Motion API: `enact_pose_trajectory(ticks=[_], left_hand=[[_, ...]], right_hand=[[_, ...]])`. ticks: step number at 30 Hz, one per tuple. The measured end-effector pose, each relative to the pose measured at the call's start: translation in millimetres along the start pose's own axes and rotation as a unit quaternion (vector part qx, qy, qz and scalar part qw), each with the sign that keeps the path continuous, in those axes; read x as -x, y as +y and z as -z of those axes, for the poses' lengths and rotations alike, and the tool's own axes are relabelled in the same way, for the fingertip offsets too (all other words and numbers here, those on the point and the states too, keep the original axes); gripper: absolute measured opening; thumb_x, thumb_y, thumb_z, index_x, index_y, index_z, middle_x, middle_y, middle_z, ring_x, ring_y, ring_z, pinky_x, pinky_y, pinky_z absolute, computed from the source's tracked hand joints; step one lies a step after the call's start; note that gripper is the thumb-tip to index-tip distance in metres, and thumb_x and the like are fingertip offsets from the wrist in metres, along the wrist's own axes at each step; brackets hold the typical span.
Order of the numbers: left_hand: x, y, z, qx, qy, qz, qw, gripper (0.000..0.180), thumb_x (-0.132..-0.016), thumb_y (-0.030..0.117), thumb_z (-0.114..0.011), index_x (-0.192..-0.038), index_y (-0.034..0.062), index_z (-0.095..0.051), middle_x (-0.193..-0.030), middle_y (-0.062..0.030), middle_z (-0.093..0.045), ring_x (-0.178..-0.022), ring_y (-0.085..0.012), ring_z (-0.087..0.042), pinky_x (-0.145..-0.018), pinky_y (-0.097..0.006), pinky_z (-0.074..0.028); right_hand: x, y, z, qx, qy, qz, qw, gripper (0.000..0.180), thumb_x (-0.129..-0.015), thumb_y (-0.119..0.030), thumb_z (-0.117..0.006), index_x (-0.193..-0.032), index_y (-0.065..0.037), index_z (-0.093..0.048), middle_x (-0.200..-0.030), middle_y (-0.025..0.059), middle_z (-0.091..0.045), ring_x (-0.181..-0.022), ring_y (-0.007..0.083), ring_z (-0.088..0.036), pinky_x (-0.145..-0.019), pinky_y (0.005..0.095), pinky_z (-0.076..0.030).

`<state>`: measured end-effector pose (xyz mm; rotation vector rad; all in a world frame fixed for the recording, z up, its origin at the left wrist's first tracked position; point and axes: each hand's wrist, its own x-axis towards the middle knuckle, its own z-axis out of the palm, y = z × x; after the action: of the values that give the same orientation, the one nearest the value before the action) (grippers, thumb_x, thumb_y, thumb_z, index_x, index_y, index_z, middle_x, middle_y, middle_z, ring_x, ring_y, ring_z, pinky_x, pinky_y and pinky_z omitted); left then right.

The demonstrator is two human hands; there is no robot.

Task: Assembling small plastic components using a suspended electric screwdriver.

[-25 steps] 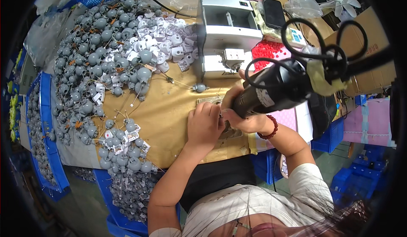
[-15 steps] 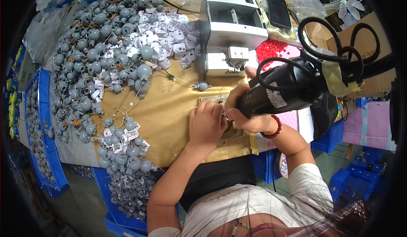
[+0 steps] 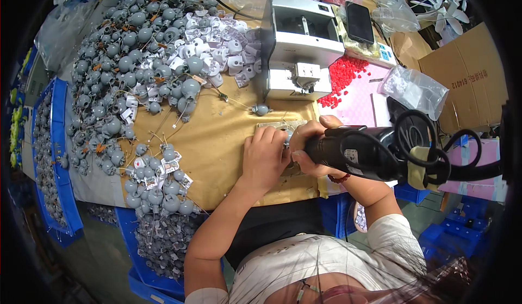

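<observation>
Right hand (image 3: pixel 307 149) grips the driver (image 3: pixel 359 153); left hand (image 3: pixel 265 157) presses the part flat. A slipping tip could jab those fingers.

There is just the one view, from a camera worn on the person's head, looking steeply down and forward over the tabletop (image 3: pixel 217 146) from close above. Both forearms enter from the lower edge, with the person's own chest at the bottom. The fisheye bends straight edges near the dark round rim, and blue crates (image 3: pixel 57 157) curve along the left.
</observation>
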<state>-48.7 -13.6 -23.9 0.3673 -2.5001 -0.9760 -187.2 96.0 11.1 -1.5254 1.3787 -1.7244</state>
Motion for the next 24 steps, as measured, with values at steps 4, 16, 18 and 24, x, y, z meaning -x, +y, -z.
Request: enact_pose_trajectory(ticks=[4,16,18,24], left_hand=[[0,-1,-3,-0.008,0.006,0.003,1.000,0.033,-0.073,0.011,-0.074,-0.101,0.0113,-0.056,-0.100,-0.0064,-0.057,-0.104,-0.0296,-0.056,-0.081,-0.045,-0.043],[3,6,-6,-0.048,-0.010,0.038,0.998,0.043,-0.077,0.011,-0.074,-0.118,0.0039,-0.061,-0.123,-0.0123,-0.059,-0.123,-0.0357,-0.051,-0.101,-0.047,-0.043],[0,8,-4,-0.019,-0.009,0.015,1.000,0.040,-0.076,0.006,-0.075,-0.114,0.0018,-0.060,-0.120,-0.0144,-0.061,-0.120,-0.0382,-0.052,-0.102,-0.047,-0.043],[10,3,-5,0.007,0.010,-0.011,1.000,0.038,-0.077,0.000,-0.075,-0.111,0.0021,-0.059,-0.114,-0.0149,-0.065,-0.119,-0.0406,-0.054,-0.102,-0.047,-0.044]], right_hand=[[-5,-6,-4,-0.011,0.008,-0.007,1.000,0.040,-0.081,0.002,-0.069,-0.115,-0.011,-0.052,-0.075,0.0067,-0.062,-0.066,0.0171,-0.063,-0.066,0.0298,-0.053],[-26,20,116,0.184,0.321,-0.158,0.916,0.060,-0.087,-0.009,-0.077,-0.136,-0.001,-0.043,-0.097,0.0046,-0.061,-0.075,0.0111,-0.059,-0.065,0.0254,-0.050],[-3,55,177,0.353,0.327,-0.125,0.868,0.067,-0.089,-0.010,-0.074,-0.146,0.002,-0.038,-0.107,0.0111,-0.063,-0.087,0.0175,-0.062,-0.076,0.0299,-0.051],[-5,31,159,0.617,0.240,0.044,0.748,0.047,-0.082,0.000,-0.071,-0.127,-0.006,-0.062,-0.113,0.0164,-0.063,-0.110,0.0347,-0.057,-0.096,0.0419,-0.045]])
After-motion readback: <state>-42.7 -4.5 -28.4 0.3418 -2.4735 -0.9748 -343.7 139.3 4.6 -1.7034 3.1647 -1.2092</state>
